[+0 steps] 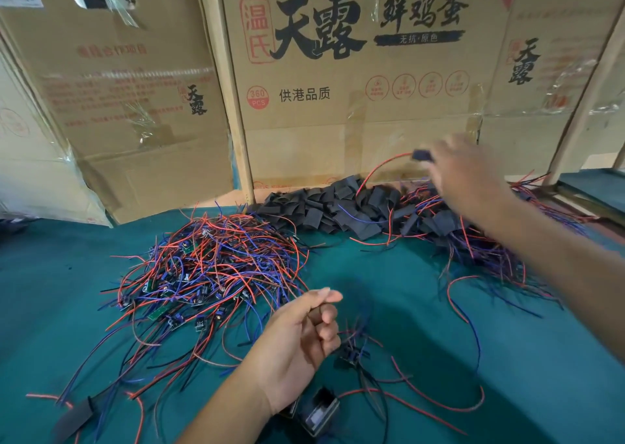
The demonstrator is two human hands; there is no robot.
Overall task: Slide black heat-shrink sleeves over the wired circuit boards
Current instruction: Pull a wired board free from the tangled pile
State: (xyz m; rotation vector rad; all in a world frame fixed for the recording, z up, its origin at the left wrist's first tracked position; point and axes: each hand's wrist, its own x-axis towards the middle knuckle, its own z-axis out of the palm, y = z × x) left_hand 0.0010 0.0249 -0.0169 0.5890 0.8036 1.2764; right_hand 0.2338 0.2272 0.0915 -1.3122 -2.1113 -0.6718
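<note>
My right hand (463, 176) is raised at the back right, blurred, with its fingers shut on a sleeved board (422, 155) whose red wire arcs down to the left. It hangs above a heap of sleeved boards (480, 241). Loose black heat-shrink sleeves (338, 207) are piled along the back centre. A tangle of bare wired circuit boards (209, 274) with red and blue leads covers the left of the green table (422, 291). My left hand (301, 342) is near the front, pinching thin wires from which a small board (350, 355) dangles.
Tall cardboard boxes (338, 88) wall off the back of the table. A single flat black sleeve (72, 420) lies at the front left. A dark boxy part (319, 410) sits below my left wrist. A wooden frame post (588, 105) leans at the right.
</note>
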